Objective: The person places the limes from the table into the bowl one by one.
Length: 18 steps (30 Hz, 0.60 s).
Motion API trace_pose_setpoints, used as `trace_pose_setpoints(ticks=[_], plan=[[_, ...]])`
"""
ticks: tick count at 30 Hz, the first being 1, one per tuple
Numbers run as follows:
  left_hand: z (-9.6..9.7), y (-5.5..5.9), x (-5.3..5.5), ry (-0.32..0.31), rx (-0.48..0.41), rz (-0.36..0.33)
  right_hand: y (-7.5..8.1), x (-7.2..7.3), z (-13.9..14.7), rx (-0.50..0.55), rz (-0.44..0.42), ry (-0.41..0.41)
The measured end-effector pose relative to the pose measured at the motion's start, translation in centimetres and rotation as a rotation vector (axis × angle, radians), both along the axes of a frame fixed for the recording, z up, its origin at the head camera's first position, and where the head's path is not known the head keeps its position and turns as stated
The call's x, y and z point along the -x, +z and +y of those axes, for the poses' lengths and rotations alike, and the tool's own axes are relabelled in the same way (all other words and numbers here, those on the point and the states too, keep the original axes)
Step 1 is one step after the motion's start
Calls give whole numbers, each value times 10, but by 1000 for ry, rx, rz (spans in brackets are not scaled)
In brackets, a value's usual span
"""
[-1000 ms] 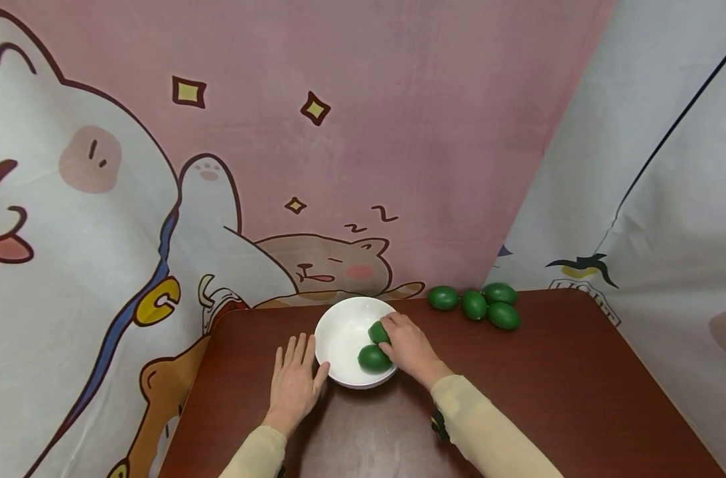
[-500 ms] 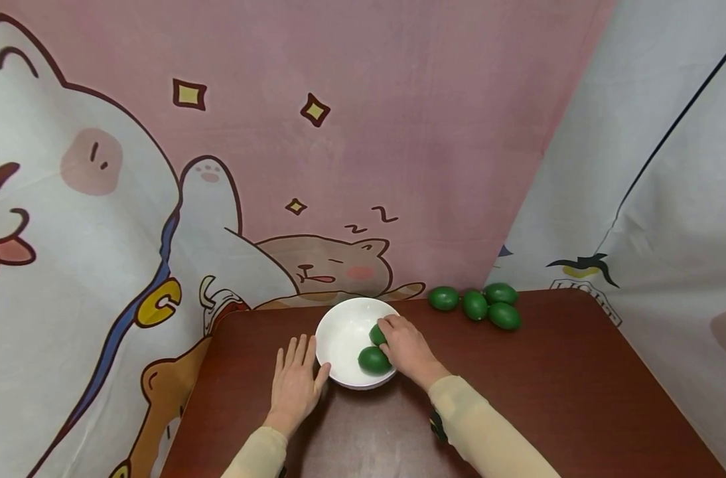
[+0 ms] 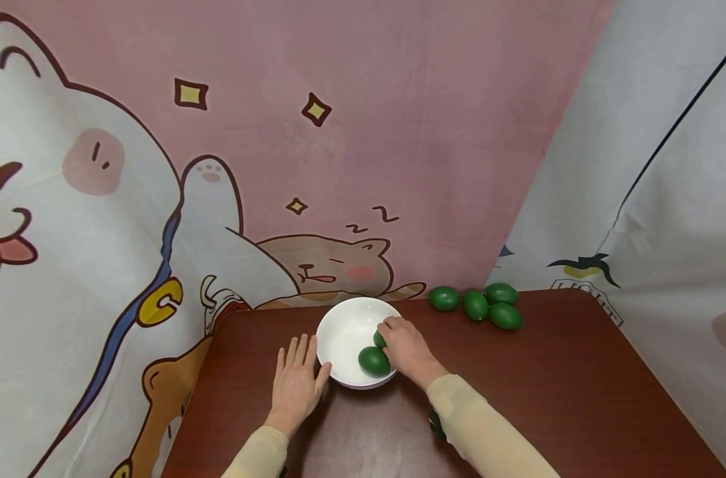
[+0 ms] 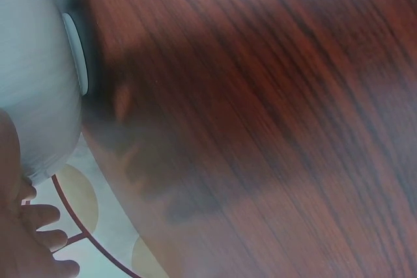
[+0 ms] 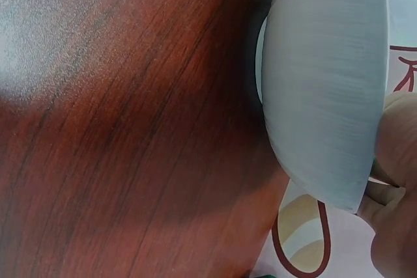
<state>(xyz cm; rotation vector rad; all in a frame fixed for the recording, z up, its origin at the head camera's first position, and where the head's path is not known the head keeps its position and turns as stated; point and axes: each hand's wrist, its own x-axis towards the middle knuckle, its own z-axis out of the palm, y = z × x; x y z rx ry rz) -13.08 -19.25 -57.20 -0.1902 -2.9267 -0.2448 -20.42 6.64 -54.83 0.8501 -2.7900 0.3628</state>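
Right hand clamped on green fruit inside bowl, right side; left hand fingers straight at bowl's left. Best: light grip, brace bowl, don't bump second fruit.

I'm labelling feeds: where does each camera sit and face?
Head: head-worn, looking forward and down at the white bowl; left grip, right grip, sleeves show.
Left wrist: on that wrist, facing the bowl's outside; left grip shows partly.
Right wrist: on that wrist, facing likewise; right grip shows partly.
Both wrist views share bowl, wood-grained table and cartoon backdrop.
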Motion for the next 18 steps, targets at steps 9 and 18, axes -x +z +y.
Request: trace_pose_setpoints(ticks=[9,18], plan=[[0,0,0,5,-12,1,3,1,-3,-51,-37,-10],[0,-2,-1,-7,-15,23,1,1,-3,-79,-25,-6]])
